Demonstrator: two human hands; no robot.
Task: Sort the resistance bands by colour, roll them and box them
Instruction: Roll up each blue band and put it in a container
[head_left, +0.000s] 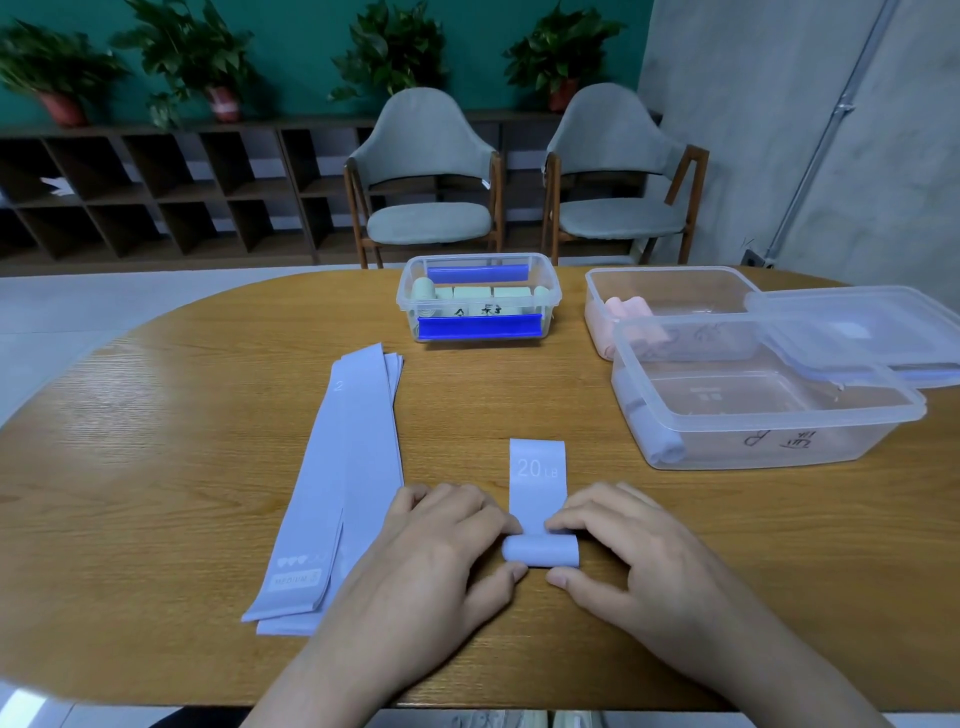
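Observation:
A lilac band marked "20 LB" (536, 483) lies flat near the table's front, its near end rolled into a small cylinder (540, 551). My left hand (441, 551) pinches the roll's left end between thumb and fingers. My right hand (628, 551) pinches its right end the same way. A stack of flat lilac bands (343, 483) lies to the left. A clear box (758, 395) at the right holds rolled lilac bands at its left wall.
A closed clear box with blue clips (478, 299) holds green rolls at the back centre. Behind the near box, another open box (670, 296) holds pink rolls. A loose lid (862, 332) lies at the far right. Two chairs stand beyond the wooden table (156, 415).

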